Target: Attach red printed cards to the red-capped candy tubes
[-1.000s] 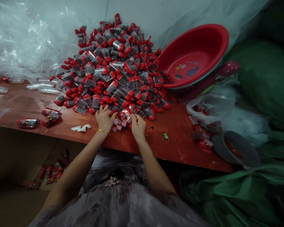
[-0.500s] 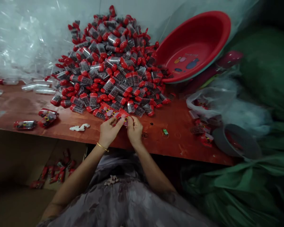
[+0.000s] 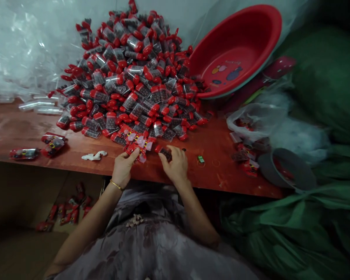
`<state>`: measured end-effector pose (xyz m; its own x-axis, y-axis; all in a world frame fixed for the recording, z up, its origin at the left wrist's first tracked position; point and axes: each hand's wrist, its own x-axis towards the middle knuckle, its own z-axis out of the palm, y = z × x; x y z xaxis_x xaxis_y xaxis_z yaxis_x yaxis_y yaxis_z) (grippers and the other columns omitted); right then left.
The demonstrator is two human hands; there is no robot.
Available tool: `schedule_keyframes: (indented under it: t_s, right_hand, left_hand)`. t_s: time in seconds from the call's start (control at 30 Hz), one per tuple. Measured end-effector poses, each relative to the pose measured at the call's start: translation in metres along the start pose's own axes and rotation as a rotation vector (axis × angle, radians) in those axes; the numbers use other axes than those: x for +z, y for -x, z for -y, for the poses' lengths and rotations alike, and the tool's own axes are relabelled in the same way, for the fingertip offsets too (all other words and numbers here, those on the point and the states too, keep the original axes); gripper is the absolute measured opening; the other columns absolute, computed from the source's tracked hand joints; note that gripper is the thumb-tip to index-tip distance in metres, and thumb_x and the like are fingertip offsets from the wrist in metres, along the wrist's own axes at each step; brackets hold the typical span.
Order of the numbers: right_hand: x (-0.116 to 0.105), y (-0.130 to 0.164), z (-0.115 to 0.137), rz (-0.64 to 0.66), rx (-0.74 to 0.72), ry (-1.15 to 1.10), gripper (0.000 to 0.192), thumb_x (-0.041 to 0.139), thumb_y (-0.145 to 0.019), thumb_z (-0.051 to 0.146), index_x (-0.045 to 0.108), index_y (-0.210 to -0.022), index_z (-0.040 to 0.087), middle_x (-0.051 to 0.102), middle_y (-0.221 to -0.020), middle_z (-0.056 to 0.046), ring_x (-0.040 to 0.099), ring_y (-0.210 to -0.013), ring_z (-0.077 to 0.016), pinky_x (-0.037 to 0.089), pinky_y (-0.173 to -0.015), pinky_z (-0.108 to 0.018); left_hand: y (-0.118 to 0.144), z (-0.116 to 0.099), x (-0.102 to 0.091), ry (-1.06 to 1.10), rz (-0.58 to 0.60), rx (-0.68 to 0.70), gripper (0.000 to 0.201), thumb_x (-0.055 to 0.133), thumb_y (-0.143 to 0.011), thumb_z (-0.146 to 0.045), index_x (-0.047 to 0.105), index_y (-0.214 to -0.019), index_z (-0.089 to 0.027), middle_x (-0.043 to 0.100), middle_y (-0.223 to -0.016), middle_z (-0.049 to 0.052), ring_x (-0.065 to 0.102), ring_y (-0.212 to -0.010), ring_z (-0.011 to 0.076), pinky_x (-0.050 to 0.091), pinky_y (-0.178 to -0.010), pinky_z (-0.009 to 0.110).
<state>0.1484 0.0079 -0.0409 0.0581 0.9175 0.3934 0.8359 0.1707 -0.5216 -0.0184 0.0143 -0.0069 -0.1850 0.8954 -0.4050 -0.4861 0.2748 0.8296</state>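
My left hand (image 3: 123,169) is at the table's front edge, thumb and fingers closed on a red printed wrapper (image 3: 140,155). More red wrappers with pink and yellow print (image 3: 136,137) lie just beyond it, against the foot of the pile. To the right, my right hand (image 3: 176,165) is closed around a small clear tube with a red cap (image 3: 163,151), dark round pieces inside. Just ahead of both hands rises a large heap of the same red-capped tubes (image 3: 128,85). Finished-looking wrapped tubes (image 3: 54,147) lie on the left of the table.
A red basin (image 3: 236,46) leans tilted beside the heap. On the wooden table (image 3: 216,144) are a crumpled white scrap (image 3: 94,156) and a small green item (image 3: 200,159). A grey bowl (image 3: 303,175) stands right. Below left, an open cardboard box (image 3: 14,194) contains wrapped tubes.
My hands have moved apart, from together at the wrappers. The right hand now has a tube in it; the left has a wrapper. The whole view has shifted slightly.
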Motion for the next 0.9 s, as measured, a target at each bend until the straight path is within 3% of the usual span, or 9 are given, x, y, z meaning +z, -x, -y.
schedule_keyframes:
  t_s: [0.1, 0.23, 0.43, 0.63, 0.77, 0.9]
  right_hand:
    - [-0.005, -0.003, -0.021, 0.117, 0.009, 0.208, 0.061, 0.058, -0.078, 0.052, 0.051, -0.122, 0.011, 0.057, -0.120, -0.019, 0.049, -0.104, -0.0325, 0.038, -0.085, -0.046]
    - [-0.003, 0.000, -0.029, 0.205, -0.093, 0.233, 0.045, 0.053, -0.083, 0.038, 0.052, -0.122, 0.015, 0.060, -0.118, -0.014, 0.050, -0.102, -0.0292, 0.036, -0.087, -0.044]
    - [-0.008, 0.012, -0.028, 0.197, -0.061, 0.019, 0.035, 0.058, -0.079, 0.032, 0.058, -0.111, 0.017, 0.063, -0.107, -0.012, 0.057, -0.097, -0.0264, 0.043, -0.085, -0.042]
    - [-0.038, 0.028, -0.003, 0.203, -0.141, -0.370, 0.034, 0.062, -0.079, 0.029, 0.058, -0.112, 0.022, 0.064, -0.102, -0.006, 0.062, -0.093, -0.0191, 0.050, -0.083, -0.034]
    - [-0.052, 0.028, 0.010, 0.204, -0.246, -0.359, 0.033, 0.062, -0.078, 0.026, 0.059, -0.111, 0.024, 0.065, -0.100, -0.006, 0.063, -0.090, -0.0192, 0.052, -0.080, -0.033]
    - [-0.044, 0.025, 0.007, 0.180, -0.322, -0.330, 0.033, 0.059, -0.079, 0.026, 0.058, -0.112, 0.025, 0.066, -0.096, -0.006, 0.065, -0.085, -0.0196, 0.055, -0.076, -0.032]
  left_hand:
    - [-0.001, -0.001, 0.001, -0.009, 0.018, -0.088, 0.039, 0.084, -0.047, -0.038, 0.066, -0.069, -0.012, 0.065, -0.061, -0.001, 0.055, -0.051, 0.0069, 0.043, -0.051, 0.020]
    - [0.000, -0.003, 0.002, -0.015, 0.037, -0.185, 0.042, 0.084, -0.046, -0.039, 0.065, -0.072, -0.013, 0.067, -0.065, 0.001, 0.058, -0.053, 0.0095, 0.045, -0.053, 0.022]
    - [0.001, -0.006, 0.000, -0.006, 0.025, -0.236, 0.047, 0.086, -0.039, -0.042, 0.063, -0.069, -0.013, 0.067, -0.063, 0.001, 0.060, -0.053, 0.0104, 0.047, -0.055, 0.023]
    - [0.002, -0.001, 0.001, -0.049, 0.075, -0.240, 0.049, 0.084, -0.042, -0.045, 0.065, -0.072, -0.012, 0.068, -0.066, 0.003, 0.061, -0.054, 0.0104, 0.046, -0.052, 0.021]
    - [0.003, -0.002, 0.003, -0.089, 0.057, -0.200, 0.050, 0.084, -0.039, -0.047, 0.067, -0.071, -0.012, 0.067, -0.066, 0.003, 0.058, -0.052, 0.0091, 0.043, -0.049, 0.020]
    - [0.007, -0.004, 0.004, -0.140, 0.074, -0.169, 0.048, 0.082, -0.041, -0.050, 0.067, -0.064, -0.010, 0.061, -0.054, 0.001, 0.050, -0.044, 0.0073, 0.039, -0.047, 0.021]
